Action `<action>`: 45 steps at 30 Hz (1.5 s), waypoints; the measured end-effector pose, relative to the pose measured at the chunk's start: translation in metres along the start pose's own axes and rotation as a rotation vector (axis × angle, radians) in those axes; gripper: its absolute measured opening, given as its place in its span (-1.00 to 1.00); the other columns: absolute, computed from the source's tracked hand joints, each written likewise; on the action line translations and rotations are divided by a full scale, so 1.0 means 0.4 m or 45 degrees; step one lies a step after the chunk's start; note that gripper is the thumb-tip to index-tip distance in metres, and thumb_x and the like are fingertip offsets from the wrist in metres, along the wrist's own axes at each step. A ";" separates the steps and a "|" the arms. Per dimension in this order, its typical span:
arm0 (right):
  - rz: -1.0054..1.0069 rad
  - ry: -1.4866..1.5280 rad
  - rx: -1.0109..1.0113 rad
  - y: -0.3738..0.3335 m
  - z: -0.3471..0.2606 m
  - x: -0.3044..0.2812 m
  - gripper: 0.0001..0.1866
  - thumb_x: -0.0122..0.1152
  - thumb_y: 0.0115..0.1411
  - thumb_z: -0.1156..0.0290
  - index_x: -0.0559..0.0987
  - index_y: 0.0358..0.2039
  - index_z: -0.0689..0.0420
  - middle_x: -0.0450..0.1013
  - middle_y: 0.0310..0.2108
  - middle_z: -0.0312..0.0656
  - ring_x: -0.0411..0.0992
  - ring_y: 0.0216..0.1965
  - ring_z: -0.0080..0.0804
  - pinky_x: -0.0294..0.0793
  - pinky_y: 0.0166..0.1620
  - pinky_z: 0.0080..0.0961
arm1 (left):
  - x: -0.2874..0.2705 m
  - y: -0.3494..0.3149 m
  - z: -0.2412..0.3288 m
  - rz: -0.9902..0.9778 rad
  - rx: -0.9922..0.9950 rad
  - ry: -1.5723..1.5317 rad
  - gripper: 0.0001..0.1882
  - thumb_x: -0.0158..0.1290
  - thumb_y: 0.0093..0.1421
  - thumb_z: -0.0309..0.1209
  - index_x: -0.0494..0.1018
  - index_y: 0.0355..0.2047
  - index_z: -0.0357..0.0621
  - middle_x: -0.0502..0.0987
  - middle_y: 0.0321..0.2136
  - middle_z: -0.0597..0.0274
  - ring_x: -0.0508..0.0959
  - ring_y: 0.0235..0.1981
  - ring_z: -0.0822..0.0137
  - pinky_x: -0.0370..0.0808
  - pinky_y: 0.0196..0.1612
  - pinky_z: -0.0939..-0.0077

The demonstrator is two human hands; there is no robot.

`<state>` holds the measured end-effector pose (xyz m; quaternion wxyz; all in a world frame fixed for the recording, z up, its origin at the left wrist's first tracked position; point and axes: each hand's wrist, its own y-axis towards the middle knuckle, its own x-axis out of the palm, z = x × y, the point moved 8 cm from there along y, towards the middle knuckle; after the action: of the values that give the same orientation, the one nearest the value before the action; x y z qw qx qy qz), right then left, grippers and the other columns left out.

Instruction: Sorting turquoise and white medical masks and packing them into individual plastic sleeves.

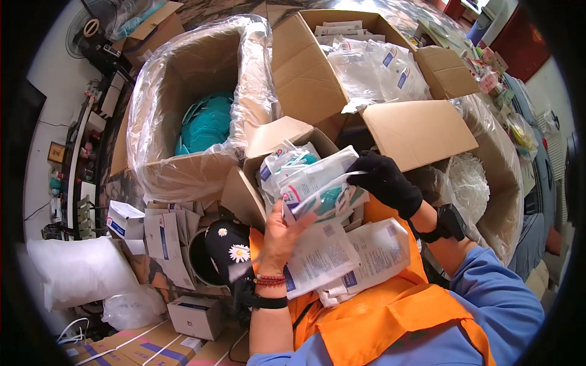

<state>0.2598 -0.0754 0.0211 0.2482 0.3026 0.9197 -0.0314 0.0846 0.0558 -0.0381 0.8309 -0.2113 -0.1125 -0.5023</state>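
Note:
My bare left hand (284, 235) grips a printed white plastic packet (314, 177) by its near edge, above a small open carton (241, 192). In a black glove, my right hand (387, 183) pinches a thin white strip at the packet's right side; whether it is a strap or the packet's edge is unclear. Teal pieces with white straps, like face masks (332, 198), show just below the packet. More filled packets (284, 161) crowd the carton. On my orange apron (390, 311) lie flat printed packets (378, 250).
A plastic-lined carton (177, 161) at far left holds stacked teal cup shapes (207, 122). Another carton (305, 73) beyond holds white packets (390, 70). At right stands a lined carton (503, 183) with clear plastic. Flattened small boxes (165, 235) and a white pillow-like bag (82, 271) are at left.

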 end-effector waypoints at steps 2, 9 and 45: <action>0.059 0.072 -0.025 0.003 -0.015 0.000 -0.84 0.37 0.05 0.56 0.60 -0.32 0.21 0.43 -0.39 -0.19 0.48 -0.33 -0.35 0.48 -0.22 -0.47 | 0.004 0.009 0.016 0.039 0.092 0.148 -0.31 0.37 0.02 -0.30 0.30 0.08 -0.28 0.53 -0.14 0.23 0.51 -0.08 0.41 0.44 0.02 0.52; 0.089 -0.132 -0.164 0.007 -0.073 0.015 -0.83 0.40 0.03 0.52 0.62 -0.32 0.16 0.46 -0.34 -0.15 0.47 -0.30 -0.28 0.47 -0.21 -0.42 | -0.055 0.035 -0.025 0.308 0.202 0.407 -0.18 0.38 -0.03 -0.31 0.19 0.17 -0.26 0.43 0.00 0.14 0.46 -0.01 0.31 0.40 0.08 0.49; 0.835 -0.078 0.252 0.094 0.119 -0.608 -0.72 0.17 0.25 0.20 0.61 -0.23 0.17 0.45 -0.42 -0.44 0.35 -0.40 -0.64 0.34 -0.30 -0.60 | -0.152 0.044 -0.025 0.354 -0.040 -0.004 -0.57 0.05 0.08 -0.60 0.35 0.01 -0.24 0.51 -0.19 0.25 0.51 -0.19 0.41 0.45 -0.09 0.59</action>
<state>0.4710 -0.1863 0.0987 0.2420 0.6037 0.7581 -0.0482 0.0713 0.1060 -0.0756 0.8890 -0.2387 -0.0755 -0.3835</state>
